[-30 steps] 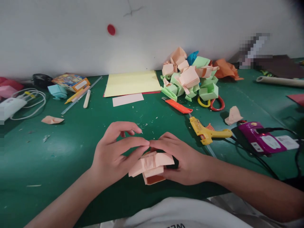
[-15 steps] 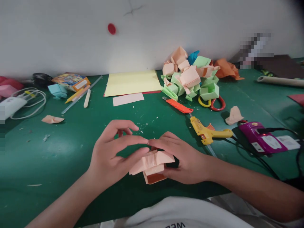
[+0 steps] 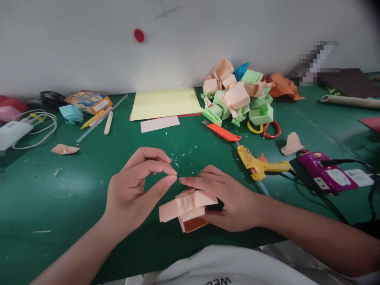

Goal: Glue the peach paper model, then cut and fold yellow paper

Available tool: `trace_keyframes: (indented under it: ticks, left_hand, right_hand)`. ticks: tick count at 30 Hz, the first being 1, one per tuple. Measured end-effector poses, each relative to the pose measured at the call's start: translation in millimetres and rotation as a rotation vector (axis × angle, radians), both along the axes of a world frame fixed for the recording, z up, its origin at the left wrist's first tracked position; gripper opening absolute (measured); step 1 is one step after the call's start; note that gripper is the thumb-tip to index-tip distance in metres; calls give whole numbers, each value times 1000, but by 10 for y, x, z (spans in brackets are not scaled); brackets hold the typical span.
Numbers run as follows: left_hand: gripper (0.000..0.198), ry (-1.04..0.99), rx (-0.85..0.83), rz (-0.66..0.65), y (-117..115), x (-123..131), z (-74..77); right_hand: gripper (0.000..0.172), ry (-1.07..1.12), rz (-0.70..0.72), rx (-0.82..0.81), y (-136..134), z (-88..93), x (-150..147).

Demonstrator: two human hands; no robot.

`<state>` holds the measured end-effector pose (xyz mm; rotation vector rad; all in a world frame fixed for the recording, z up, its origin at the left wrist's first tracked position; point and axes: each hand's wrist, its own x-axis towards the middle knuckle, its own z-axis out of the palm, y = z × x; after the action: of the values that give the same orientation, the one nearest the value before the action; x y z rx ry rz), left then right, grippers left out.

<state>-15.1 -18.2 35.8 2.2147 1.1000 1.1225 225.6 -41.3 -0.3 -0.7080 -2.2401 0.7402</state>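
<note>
My right fingers hold the folded paper, at five o'clock from my left fingers, whose tips meet, seemingly empty

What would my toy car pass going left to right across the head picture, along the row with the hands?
Peach paper scrap → left hand → folded peach paper piece → right hand → yellow glue gun → purple plug box.

Left hand | drawn leftward | from right hand (gap now between their fingers)
</note>
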Motion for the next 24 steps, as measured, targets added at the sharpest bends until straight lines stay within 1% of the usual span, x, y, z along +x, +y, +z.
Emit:
trace_keyframes:
  ticks: [2, 6, 10, 12, 15, 19, 21, 24]
  left_hand:
    - [11, -16, 58, -6, -2, -10, 7]
    - [20, 58, 202, -51, -55, -30, 74]
    - [24, 221, 377, -180, -135, -57, 105]
    - [25, 262, 461, -209, -174, -53, 73]
    - [18, 290, 586, -153, -214, -31, -18]
    - [19, 403, 787, -178, -214, -28, -111]
    - [16, 425, 809, -179, -212, -36, -126]
    - [15, 423, 763, -169, -218, -47, -120]
  right_hand:
    - [66, 11, -26, -46, 12, 2, 5]
    - [60, 37, -87, -74, 18, 14, 11]
    - [58, 59, -107, -60, 7, 18, 13]
    - [57, 65, -103, -52, 2, 17, 13]
    - [58, 74, -84, -43, -3, 8, 13]
    - [60, 93, -61, -48, -2, -16, 17]
    - [60, 100, -55, -53, 3, -25, 19]
    - [60, 93, -51, -55, 12, -27, 19]
